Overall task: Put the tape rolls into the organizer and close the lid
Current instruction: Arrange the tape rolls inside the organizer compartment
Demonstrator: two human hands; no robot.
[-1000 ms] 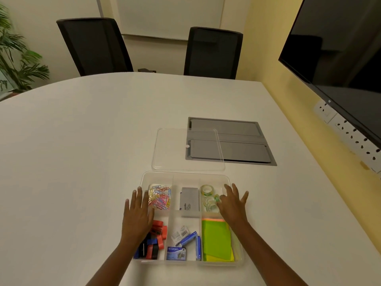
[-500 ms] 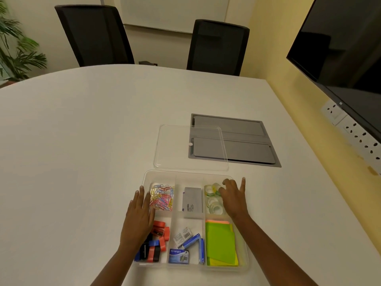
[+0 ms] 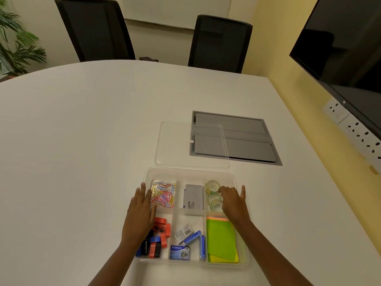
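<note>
A clear plastic organizer [image 3: 190,170] with several compartments sits on the white table in front of me. Its far-right compartment holds clear tape rolls [image 3: 212,187]. My right hand [image 3: 233,201] is over that compartment, fingers curled down onto the rolls, partly hiding them. My left hand [image 3: 141,211] lies flat and open on the organizer's left edge, next to the coloured paper clips [image 3: 163,195]. The clear lid [image 3: 191,145] lies flat on the table just beyond the organizer, detached from it.
Other compartments hold a grey box [image 3: 193,197], red and blue clips [image 3: 158,238], staple boxes [image 3: 186,240] and green sticky notes [image 3: 221,240]. A grey cable hatch [image 3: 245,139] is set into the table under the lid's right side. Two black chairs stand at the far edge; a screen hangs on the right wall.
My right hand has shifted slightly forward over the tape compartment and its fingers have curled down onto the rolls. My left hand has stayed on the left edge.
</note>
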